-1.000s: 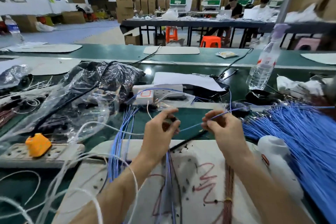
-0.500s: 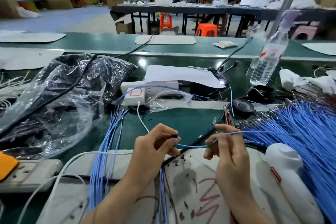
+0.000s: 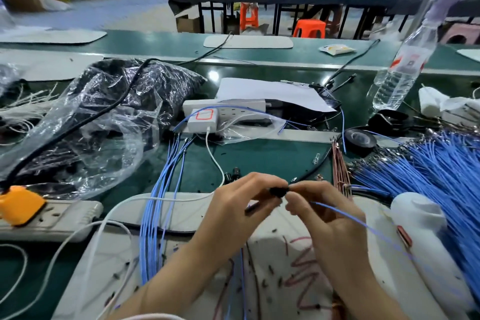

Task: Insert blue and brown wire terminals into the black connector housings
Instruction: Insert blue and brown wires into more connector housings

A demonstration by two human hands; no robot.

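My left hand [image 3: 239,205] pinches a small black connector housing [image 3: 279,192] at its fingertips, above the white mat [image 3: 181,210]. My right hand [image 3: 327,218] pinches a blue wire [image 3: 363,226] right at the housing, fingertips of both hands touching. The wire trails off to the right. A big pile of blue wires [image 3: 436,179] lies at the right, a bundle of brown wires [image 3: 340,171] just left of it. Finished blue wires [image 3: 158,205] run across the mat at the left. Two loose black housings [image 3: 233,174] lie on the green table beyond my hands.
A crinkled plastic bag [image 3: 104,122] of dark parts sits at the left. A power strip with an orange plug [image 3: 18,205] lies front left, a white adapter [image 3: 202,119] behind. A water bottle [image 3: 402,67], black tape roll [image 3: 359,139] and white bottle [image 3: 420,221] stand right.
My right hand has slid along the blue wire to the housing, so both hands now meet. The camera has tilted down and closer.
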